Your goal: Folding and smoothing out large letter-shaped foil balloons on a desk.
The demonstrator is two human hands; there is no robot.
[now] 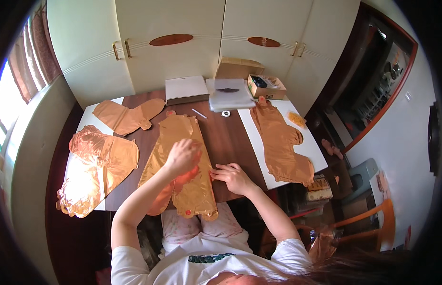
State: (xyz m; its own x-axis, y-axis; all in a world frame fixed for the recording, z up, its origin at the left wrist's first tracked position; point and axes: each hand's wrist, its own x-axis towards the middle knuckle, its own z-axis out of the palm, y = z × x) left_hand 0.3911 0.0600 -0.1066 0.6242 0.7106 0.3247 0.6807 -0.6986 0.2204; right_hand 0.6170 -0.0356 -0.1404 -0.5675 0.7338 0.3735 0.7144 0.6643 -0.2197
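A flat, uninflated gold foil balloon lies lengthwise on the table in front of me, its near end at the table edge above my lap. My left hand is over its middle, fingers curled closed; what they hold, if anything, is hidden. Reddish patches show on the foil below that hand. At the balloon's right edge, my right hand has its fingers stretched out and apart, fingertips touching the edge. To the left lie a shiny, crumpled copper foil balloon and a flat one behind it.
On the right, another copper foil balloon covers part of a white board, beside a small yellow bag. Along the back stand a white box, clear plastic sheets and an open carton. A tape roll lies nearer.
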